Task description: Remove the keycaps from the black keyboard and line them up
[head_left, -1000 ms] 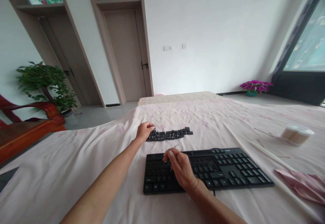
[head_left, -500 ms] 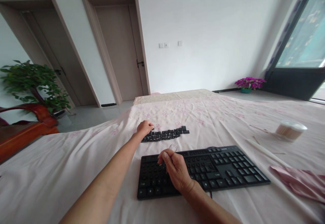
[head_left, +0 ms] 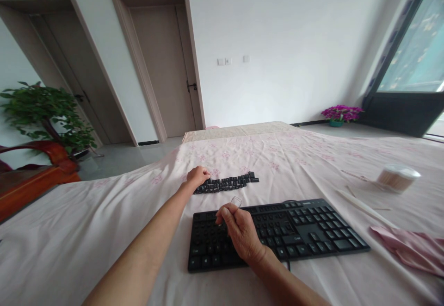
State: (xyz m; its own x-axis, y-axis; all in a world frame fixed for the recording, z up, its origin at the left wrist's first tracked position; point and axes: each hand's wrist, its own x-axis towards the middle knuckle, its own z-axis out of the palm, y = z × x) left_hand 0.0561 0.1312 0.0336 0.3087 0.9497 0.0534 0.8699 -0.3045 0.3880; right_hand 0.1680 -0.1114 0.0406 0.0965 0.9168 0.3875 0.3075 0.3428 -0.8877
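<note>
A black keyboard (head_left: 312,222) lies on the bedspread, with many keycaps off its left and middle part. Beyond it, loose black keycaps (head_left: 229,183) are lined up in rows on the cloth. At the left end of these rows is my left hand (head_left: 198,175), fingers pinched together; whatever is between the fingertips is hidden. My right hand (head_left: 241,232) is closed over the keyboard's left half, gripping a thin wire keycap puller (head_left: 237,201) whose loop sticks up above the thumb. The hand covers part of the bare keys beneath.
To the right stand a clear round tub of cotton swabs (head_left: 397,178), several loose swabs and a white stick (head_left: 367,208) near it. A pink cloth (head_left: 409,248) lies at the right edge. The floral bedspread (head_left: 138,204) is wrinkled.
A small dark piece seen at my left fingertips before no longer shows there. My left hand has barely shifted, and my right hand stays in place with the puller.
</note>
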